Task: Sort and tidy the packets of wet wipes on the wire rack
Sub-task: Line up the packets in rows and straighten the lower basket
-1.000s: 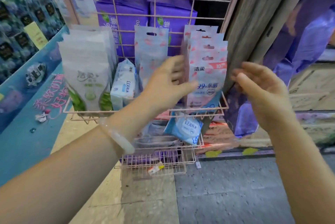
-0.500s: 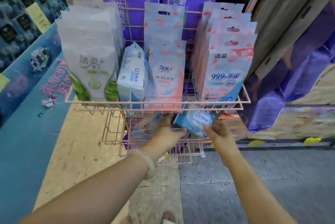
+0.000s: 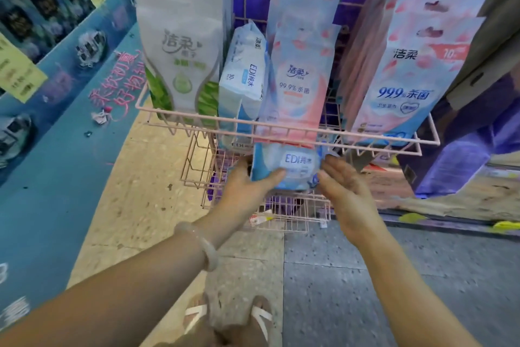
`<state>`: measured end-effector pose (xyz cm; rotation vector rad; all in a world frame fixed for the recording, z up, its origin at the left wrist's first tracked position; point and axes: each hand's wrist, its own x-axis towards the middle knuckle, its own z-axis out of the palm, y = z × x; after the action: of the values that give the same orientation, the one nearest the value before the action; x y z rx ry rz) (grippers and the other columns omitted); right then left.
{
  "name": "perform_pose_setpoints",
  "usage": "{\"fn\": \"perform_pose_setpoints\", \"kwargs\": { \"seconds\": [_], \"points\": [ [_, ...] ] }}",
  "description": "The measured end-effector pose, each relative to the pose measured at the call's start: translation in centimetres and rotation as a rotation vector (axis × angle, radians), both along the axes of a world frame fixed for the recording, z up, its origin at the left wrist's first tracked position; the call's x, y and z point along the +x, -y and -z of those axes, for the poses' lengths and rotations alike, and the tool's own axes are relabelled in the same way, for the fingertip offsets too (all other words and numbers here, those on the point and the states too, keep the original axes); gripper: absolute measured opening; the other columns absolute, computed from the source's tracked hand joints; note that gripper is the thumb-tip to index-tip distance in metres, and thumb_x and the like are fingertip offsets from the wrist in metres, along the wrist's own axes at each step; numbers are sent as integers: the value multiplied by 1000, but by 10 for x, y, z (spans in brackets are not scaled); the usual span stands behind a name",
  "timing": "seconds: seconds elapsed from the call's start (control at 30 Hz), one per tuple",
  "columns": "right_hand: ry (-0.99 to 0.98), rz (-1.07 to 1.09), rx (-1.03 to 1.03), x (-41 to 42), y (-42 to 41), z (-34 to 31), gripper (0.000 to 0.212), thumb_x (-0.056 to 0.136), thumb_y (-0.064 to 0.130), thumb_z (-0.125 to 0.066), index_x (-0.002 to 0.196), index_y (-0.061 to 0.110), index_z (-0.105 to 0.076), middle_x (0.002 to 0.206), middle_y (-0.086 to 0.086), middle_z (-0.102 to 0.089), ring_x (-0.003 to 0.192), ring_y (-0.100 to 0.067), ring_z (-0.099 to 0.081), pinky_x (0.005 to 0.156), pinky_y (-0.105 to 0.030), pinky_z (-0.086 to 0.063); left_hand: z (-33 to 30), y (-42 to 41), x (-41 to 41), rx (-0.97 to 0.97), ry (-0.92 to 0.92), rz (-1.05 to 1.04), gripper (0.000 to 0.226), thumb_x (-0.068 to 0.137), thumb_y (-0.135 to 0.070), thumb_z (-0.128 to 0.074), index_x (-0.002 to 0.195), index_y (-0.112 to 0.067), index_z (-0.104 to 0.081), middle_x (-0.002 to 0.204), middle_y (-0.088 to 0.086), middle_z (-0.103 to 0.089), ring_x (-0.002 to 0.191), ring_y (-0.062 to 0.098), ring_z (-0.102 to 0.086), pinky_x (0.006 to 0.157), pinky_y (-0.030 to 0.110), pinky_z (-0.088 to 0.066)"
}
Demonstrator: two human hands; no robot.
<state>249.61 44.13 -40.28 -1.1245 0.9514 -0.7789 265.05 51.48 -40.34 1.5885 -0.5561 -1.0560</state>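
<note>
A pink wire rack point(image 3: 284, 125) holds upright packets of wet wipes: white-and-green ones point(image 3: 180, 45) at the left, a blue-and-white EDI packet point(image 3: 244, 76), pink-and-blue packets point(image 3: 301, 65) in the middle and a row of pink ones point(image 3: 408, 71) at the right. Just below the upper shelf's front rail, a blue EDI packet point(image 3: 292, 165) is held flat between both hands. My left hand point(image 3: 247, 183) grips its left side with the thumb on top. My right hand point(image 3: 343, 180) touches its right end with fingers fairly straight.
A lower wire basket point(image 3: 287, 211) sits under the hands with a small tag on it. A blue display counter point(image 3: 56, 127) runs along the left. Purple packs hang behind the rack and at the right. My sandalled feet point(image 3: 228, 315) stand on speckled floor.
Both hands dropped from the upper shelf's pink packets to the lower level and took hold of the blue EDI packet, which now sits higher, under the rail. The camera moved closer.
</note>
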Motion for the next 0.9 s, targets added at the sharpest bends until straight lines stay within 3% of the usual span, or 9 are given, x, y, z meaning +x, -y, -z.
{"fn": "perform_pose_setpoints", "kwargs": {
  "seconds": [0.13,0.2,0.27,0.33,0.4,0.5,0.7,0.8,0.9],
  "points": [
    [-141,-123,-68,33,-15,2,25,84,3,-60,89,27,-61,95,7,-66,86,-1,-62,72,-6,-48,4,-36,45,-4,-136,-251,5,83,-17,-65,86,-18,-60,71,-5,-72,53,0,-65,46,13,-49],
    [-221,-5,-128,41,-15,7,24,84,2,-59,80,26,-63,87,1,-67,83,-11,-62,72,-9,-48,3,-38,68,28,-116,-355,7,84,-21,-63,79,-18,-59,56,-8,-70,44,-1,-61,39,13,-45],
    [-350,119,-190,39,-12,13,23,85,4,-59,75,24,-61,87,-7,-66,85,-20,-61,79,-27,-51,3,-33,89,140,4,-357,18,83,-27,-65,85,-11,-59,77,3,-73,57,10,-66,51,20,-51],
    [-538,148,-270,32,-5,20,9,85,8,-60,83,16,-63,97,-14,-66,90,-27,-62,86,-41,-51,8,-31,104,430,381,-215,44,80,-33,-68,108,-1,-53,110,21,-63,93,30,-63,79,36,-51],
    [-684,96,-354,25,1,25,14,83,10,-62,97,7,-65,107,-18,-64,98,-31,-61,90,-37,-48,11,-32,106,561,674,-34,59,78,-31,-69,122,1,-44,126,25,-50,116,39,-49,97,42,-43],
    [-802,-1,-542,25,8,24,21,81,8,-64,102,4,-67,111,-15,-64,105,-30,-58,90,-25,-41,13,-37,98,482,628,91,55,78,-20,-67,127,-5,-45,131,20,-45,116,37,-50,100,39,-43],
    [-1031,-337,-664,55,19,23,34,79,37,-66,110,22,-64,125,-2,-55,120,-24,-42,101,-34,-37,17,-53,76,435,807,19,72,80,-25,-67,141,-10,-30,151,21,-21,141,34,-19,113,42,-23],
    [-1092,-428,-680,62,18,24,31,79,45,-63,103,26,-65,131,-5,-45,125,-26,-34,105,-35,-31,16,-60,56,279,863,10,61,81,-19,-66,135,-8,-40,147,18,-26,137,32,-23,111,39,-24],
    [-1162,-526,-740,61,18,28,41,78,49,-62,116,32,-61,145,-3,-31,135,-26,-23,112,-37,-18,19,-65,42,212,837,41,46,81,-14,-64,125,-11,-51,140,13,-35,131,28,-32,107,31,-27]
  ]
}}
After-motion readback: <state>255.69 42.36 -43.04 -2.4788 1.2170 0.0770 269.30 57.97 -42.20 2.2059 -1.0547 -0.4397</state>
